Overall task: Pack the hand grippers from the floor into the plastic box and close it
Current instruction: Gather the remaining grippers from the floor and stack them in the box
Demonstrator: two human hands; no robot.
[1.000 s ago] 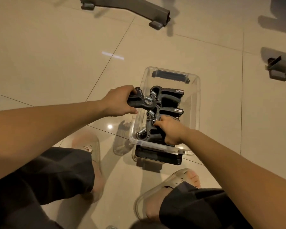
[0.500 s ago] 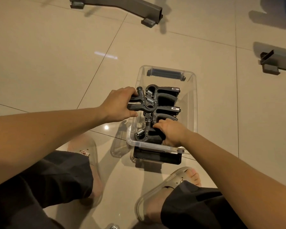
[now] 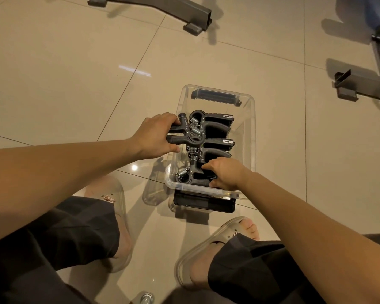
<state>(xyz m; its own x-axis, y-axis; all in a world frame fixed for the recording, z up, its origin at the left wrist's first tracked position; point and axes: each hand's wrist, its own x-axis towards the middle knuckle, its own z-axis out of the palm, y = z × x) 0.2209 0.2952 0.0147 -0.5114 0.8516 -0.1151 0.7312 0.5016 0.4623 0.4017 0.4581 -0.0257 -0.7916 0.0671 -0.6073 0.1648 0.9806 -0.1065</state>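
A clear plastic box (image 3: 249, 137) stands open on the tiled floor between my feet. Several black hand grippers with steel springs lie inside it; one (image 3: 215, 126) rests toward the far end and another (image 3: 217, 148) in the middle. My left hand (image 3: 156, 134) is shut on the handles of a hand gripper (image 3: 184, 134) held over the box's left rim. My right hand (image 3: 224, 172) reaches into the near end and grips a hand gripper (image 3: 189, 174) lying there. A dark latch (image 3: 215, 96) sits at the far end, and another dark latch (image 3: 203, 202) at the near end.
Grey metal frame feet stand on the floor at the back (image 3: 193, 18) and at the right (image 3: 347, 86). My two feet in pale slippers (image 3: 116, 194) (image 3: 206, 244) flank the near end of the box. No lid is visible.
My left hand has lowered its hand gripper slightly toward the box's left rim. My right hand stays on the gripper at the near end. The camera view has shifted a little.
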